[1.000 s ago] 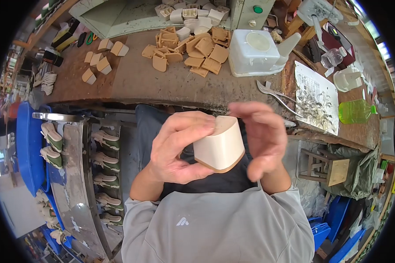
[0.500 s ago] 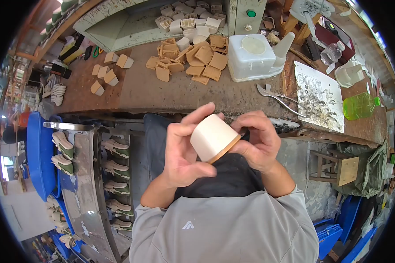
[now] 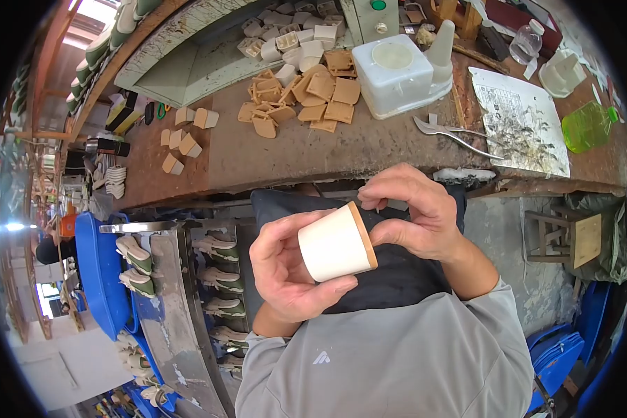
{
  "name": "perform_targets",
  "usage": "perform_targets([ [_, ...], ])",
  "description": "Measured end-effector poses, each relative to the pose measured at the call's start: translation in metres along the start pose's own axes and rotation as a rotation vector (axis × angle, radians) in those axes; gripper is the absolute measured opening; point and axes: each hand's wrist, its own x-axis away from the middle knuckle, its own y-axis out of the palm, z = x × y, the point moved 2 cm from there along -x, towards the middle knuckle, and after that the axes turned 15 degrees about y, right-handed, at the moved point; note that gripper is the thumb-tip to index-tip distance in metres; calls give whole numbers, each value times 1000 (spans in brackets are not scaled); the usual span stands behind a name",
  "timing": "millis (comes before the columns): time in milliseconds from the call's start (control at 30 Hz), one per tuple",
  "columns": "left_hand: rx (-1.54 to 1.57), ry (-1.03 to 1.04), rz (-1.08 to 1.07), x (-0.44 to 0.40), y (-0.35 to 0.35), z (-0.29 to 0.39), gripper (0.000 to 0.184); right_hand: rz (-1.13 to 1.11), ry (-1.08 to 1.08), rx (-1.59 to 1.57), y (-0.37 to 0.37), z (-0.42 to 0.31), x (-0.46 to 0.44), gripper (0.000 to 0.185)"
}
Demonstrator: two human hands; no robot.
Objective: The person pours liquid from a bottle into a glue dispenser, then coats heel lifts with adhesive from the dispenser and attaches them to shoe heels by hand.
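Note:
A cream block with a tan layer on one face (image 3: 336,244) is tilted on its side above my lap, the tan face turned to the right. My left hand (image 3: 285,265) wraps round its cream body from the left, thumb below and fingers behind. Close to the tan face, my right hand (image 3: 418,216) has its fingers bent toward the thumb, with a small gap between their tips. Something thin and tiny shows at the index fingertip, too small to name. The right thumb tip is at the tan edge.
On the bench (image 3: 258,164) lie tan pieces (image 3: 320,85), cream blocks (image 3: 306,38), two-tone blocks (image 3: 205,118), a white plastic container (image 3: 393,76), pincers (image 3: 453,132) and a stained sheet (image 3: 519,118). A shoe rack (image 3: 181,299) stands at the left, a wooden stool (image 3: 585,240) at the right.
The block has been turned so its tan face points right instead of down. My left hand has closed round it, and my right hand has moved slightly off its edge. The view has shifted.

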Motion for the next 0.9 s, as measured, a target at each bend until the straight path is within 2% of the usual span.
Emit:
perform_targets([
  [367, -66, 40, -10, -2, 2, -1, 79, 3, -16, 36, -2, -2, 1, 52],
  [467, -24, -106, 80, -1, -1, -1, 74, 32, -139, 215, -9, -11, -1, 58],
  [600, 195, -395, 220, -1, 0, -12, 66, 1, -355, 537, -2, -23, -5, 67],
  [667, 287, -473, 228, 0, 1, -17, 62, 27, -367, 588, 1, -19, -2, 67],
  [800, 277, -566, 127, 2, 8, -22, 56, 4, -338, 606, 5, -19, -3, 65],
  [833, 156, -530, 91, 6, 11, -26, 49, -3, -326, 599, 8, -18, -2, 64],
  [900, 124, -510, 26, 9, 6, -29, 44, -17, -335, 578, 10, -19, 0, 63],
])
